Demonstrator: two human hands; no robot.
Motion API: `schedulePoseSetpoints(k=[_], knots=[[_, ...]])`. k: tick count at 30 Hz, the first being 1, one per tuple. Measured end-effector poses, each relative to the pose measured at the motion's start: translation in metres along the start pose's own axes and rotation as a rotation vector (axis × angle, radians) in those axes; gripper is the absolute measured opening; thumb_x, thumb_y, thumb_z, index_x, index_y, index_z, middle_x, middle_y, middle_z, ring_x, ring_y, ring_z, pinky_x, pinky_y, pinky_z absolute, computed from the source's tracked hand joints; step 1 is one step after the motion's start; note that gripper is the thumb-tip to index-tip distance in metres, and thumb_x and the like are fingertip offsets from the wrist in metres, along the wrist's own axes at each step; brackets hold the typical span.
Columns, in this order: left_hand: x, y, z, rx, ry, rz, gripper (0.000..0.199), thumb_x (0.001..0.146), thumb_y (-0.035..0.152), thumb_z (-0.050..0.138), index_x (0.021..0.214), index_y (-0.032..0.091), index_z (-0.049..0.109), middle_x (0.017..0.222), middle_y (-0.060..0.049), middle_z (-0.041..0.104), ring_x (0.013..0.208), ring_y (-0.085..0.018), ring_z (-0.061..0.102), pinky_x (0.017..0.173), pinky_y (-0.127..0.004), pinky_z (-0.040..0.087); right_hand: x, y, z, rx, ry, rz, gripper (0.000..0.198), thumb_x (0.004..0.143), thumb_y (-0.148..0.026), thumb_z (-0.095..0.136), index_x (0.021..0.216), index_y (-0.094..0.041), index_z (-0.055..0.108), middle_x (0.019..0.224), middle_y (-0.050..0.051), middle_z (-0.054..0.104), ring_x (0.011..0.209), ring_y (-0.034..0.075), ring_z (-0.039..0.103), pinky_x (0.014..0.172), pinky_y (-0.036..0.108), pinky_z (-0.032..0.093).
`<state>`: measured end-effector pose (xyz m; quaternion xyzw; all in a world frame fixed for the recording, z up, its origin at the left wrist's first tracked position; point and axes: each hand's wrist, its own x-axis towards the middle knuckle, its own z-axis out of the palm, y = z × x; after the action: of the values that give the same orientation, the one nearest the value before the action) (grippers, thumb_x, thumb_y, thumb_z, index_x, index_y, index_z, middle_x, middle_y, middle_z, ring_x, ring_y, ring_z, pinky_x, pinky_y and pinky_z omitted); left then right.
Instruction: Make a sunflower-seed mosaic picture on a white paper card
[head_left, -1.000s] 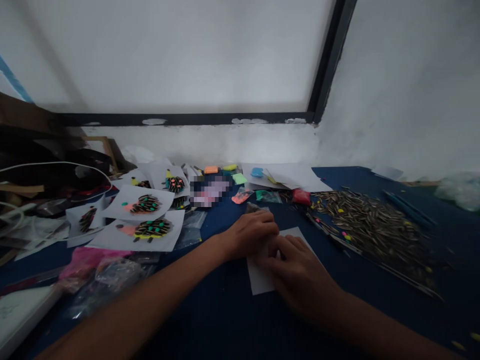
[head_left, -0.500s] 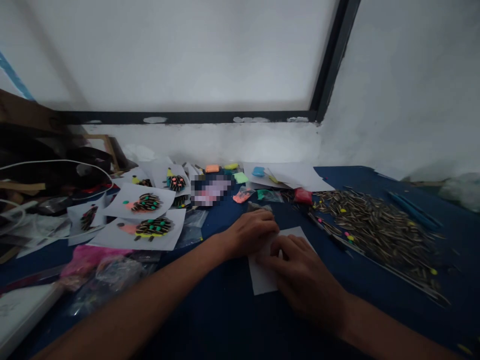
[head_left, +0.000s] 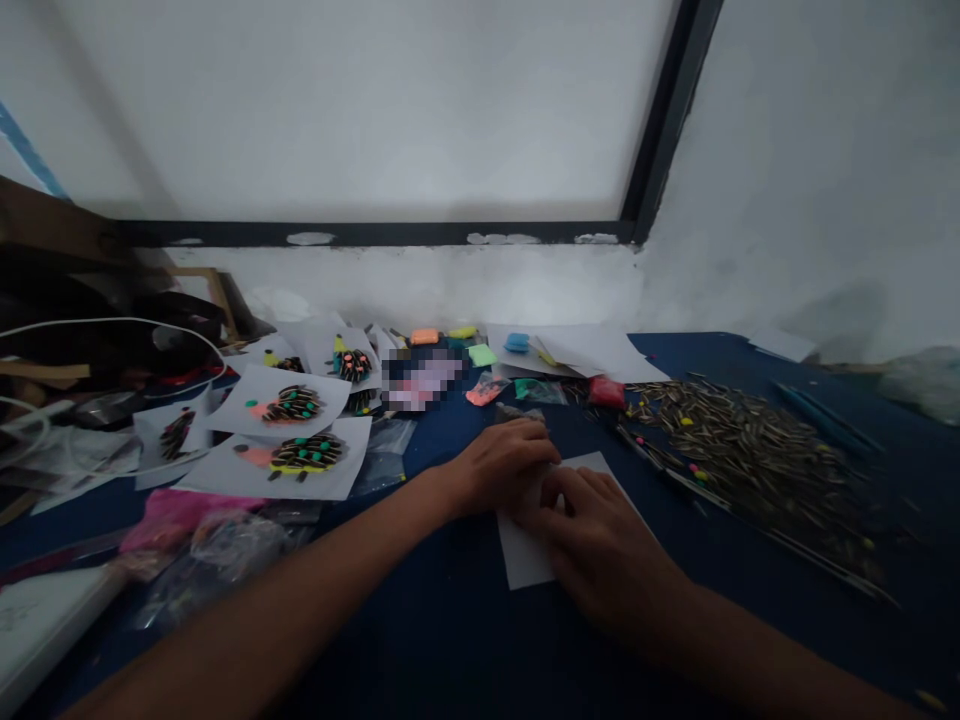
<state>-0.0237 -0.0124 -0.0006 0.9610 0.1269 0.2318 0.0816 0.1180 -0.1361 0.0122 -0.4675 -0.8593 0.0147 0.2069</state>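
Note:
A small white sheet of paper (head_left: pixel 525 560) lies on the dark blue table surface under my two hands. My left hand (head_left: pixel 506 462) rests at the sheet's upper left, its fingers curled and hiding whatever is beneath them. Close beside it, my right hand (head_left: pixel 600 530) bends over the sheet with thumb and forefinger brought together. What either hand pinches is hidden by the fingers. Just beyond the left hand lies a small dark clear-wrapped packet (head_left: pixel 519 414).
Striped seeds (head_left: pixel 750 440), apparently sunflower, form a pile at the right. Seed-and-clay hedgehogs on paper (head_left: pixel 300 450) lie at the left. Coloured clay packets, including a red packet (head_left: pixel 606 391), sit at the back. Plastic bags (head_left: pixel 240 540) and a white box (head_left: pixel 52 630) occupy the near left.
My hands stay over the paper in nearly the same pose. Only slight shifts show in the right hand and the sheet's visible right edge.

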Motion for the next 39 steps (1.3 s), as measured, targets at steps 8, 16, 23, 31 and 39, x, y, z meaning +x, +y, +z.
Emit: schedulePoseSetpoints(k=[8,16,23,31,39], knots=[[-0.001,0.000,-0.001,0.012,-0.028,0.008,0.020,0.091,0.014,0.044,0.091,0.016,0.064,0.088,-0.005,0.058,0.082,-0.013,0.053,0.073,-0.025,0.043,-0.002,0.003,0.001,0.028,0.097,-0.037,0.035,0.075,-0.003,0.047,0.097,-0.022,0.066,0.091,0.006,0.054,0.084,0.020,0.047,0.073,0.035,0.038],[0.000,-0.001,0.001,0.031,-0.019,0.004,0.021,0.091,0.014,0.044,0.090,0.016,0.064,0.087,-0.005,0.058,0.082,-0.013,0.053,0.072,-0.025,0.043,-0.001,-0.004,0.001,-0.083,0.084,-0.101,0.025,0.082,-0.007,0.046,0.090,-0.020,0.066,0.087,0.007,0.055,0.079,0.019,0.047,0.073,0.034,0.038],[0.000,0.002,-0.006,0.045,-0.071,0.003,0.019,0.091,0.013,0.045,0.089,0.015,0.064,0.088,-0.006,0.057,0.083,-0.013,0.053,0.072,-0.024,0.042,-0.001,0.001,0.003,-0.035,0.143,-0.086,0.035,0.081,-0.003,0.043,0.099,-0.021,0.066,0.086,0.007,0.057,0.079,0.020,0.049,0.072,0.035,0.040],[-0.001,-0.003,0.001,0.052,-0.035,0.032,0.020,0.092,0.017,0.043,0.087,0.015,0.063,0.088,-0.006,0.057,0.083,-0.014,0.051,0.073,-0.026,0.042,-0.003,0.006,0.001,0.117,0.176,0.034,0.032,0.082,-0.003,0.043,0.098,-0.021,0.064,0.094,0.007,0.060,0.088,0.021,0.054,0.076,0.037,0.044],[-0.001,-0.001,-0.001,0.012,-0.024,0.028,0.021,0.092,0.014,0.041,0.092,0.015,0.061,0.092,-0.006,0.057,0.087,-0.014,0.052,0.076,-0.026,0.043,-0.001,0.016,-0.005,0.028,0.286,0.057,0.036,0.085,-0.003,0.040,0.106,-0.018,0.064,0.094,0.009,0.062,0.085,0.020,0.057,0.073,0.035,0.047]])
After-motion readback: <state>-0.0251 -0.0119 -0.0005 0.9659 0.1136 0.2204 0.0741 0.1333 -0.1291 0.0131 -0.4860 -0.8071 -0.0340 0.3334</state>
